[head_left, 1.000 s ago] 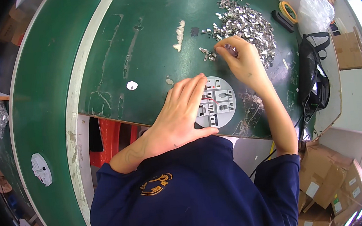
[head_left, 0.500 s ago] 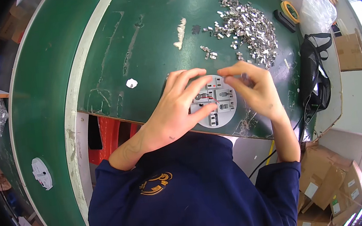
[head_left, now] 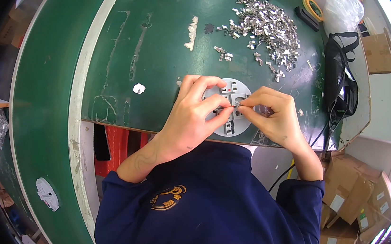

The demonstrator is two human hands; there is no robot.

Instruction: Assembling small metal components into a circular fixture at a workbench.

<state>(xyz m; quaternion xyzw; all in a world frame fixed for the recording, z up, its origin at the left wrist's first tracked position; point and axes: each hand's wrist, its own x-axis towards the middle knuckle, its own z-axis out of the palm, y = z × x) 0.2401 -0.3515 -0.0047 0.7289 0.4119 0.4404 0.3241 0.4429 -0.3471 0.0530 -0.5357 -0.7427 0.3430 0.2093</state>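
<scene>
"The left hand comes first: how does it stand?"

"Thumb and forefinger nearly meet over the grey disc. I can't tell whether they grip anything."

"And the right hand?"

"It faces the left, thumb and forefinger drawn close in a pinch, tips almost touching the other hand's. What lies between is too small to make out."

"Where's the disc?"

"On the green counter, near its front edge, partly hidden by the fingers."

"Which step is this?"

"I'd judge it close, two-handed fingertip work at the disc's raised parts. The next move seems to call for a light, exact touch."

"And around them?"

"Far left, a second green counter bears another disc. Then a red stool in the gap, a white scrap, a pale strip, a few metal clips and a big pile of them."

"Further right?"

"Yellow tape, a black bag, a clear plastic bag, and cardboard boxes below, with bright windows beyond."
</scene>
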